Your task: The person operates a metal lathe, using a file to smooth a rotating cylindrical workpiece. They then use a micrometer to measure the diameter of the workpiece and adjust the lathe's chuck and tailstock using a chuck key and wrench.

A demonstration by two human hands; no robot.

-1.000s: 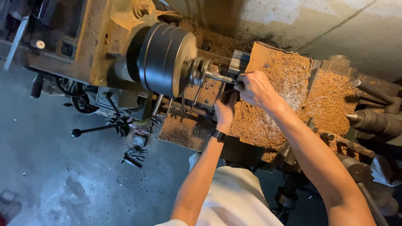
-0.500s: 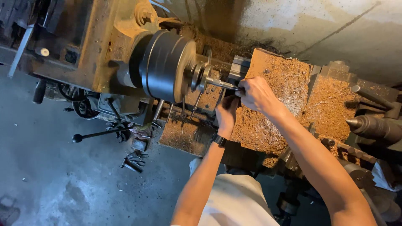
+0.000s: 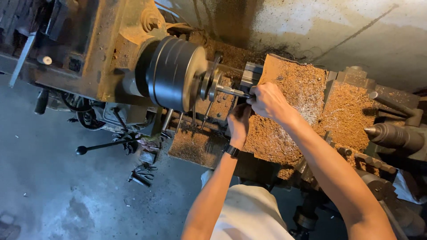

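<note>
Head view of a lathe, with the dark round chuck (image 3: 175,73) as landmark. Nearest the viewer, a pale garment (image 3: 247,213) is showing below 2 bare forearms reaching up toward the machine. The left hand (image 3: 239,122), wearing a dark wristband (image 3: 231,150), is resting just below and to the right of the chuck; its grip is turned away, so whether it is holding anything cannot be told. The right hand (image 3: 267,100) is lying slightly farther up, directly right of the chuck, its grip closing narrowly at the free end of a thin metal workpiece (image 3: 229,91) that is projecting from the chuck's face. Brown chips are covering the carriage (image 3: 307,102) beyond the right hand. Farther right of the chuck, the pointed tailstock centre (image 3: 391,135) is facing the chuck, well apart from both hands. Left of the chuck, the rusty headstock (image 3: 102,49) is standing, and below it a black ball-ended lever (image 3: 106,145) is sticking out over the grey floor (image 3: 53,191).
</note>
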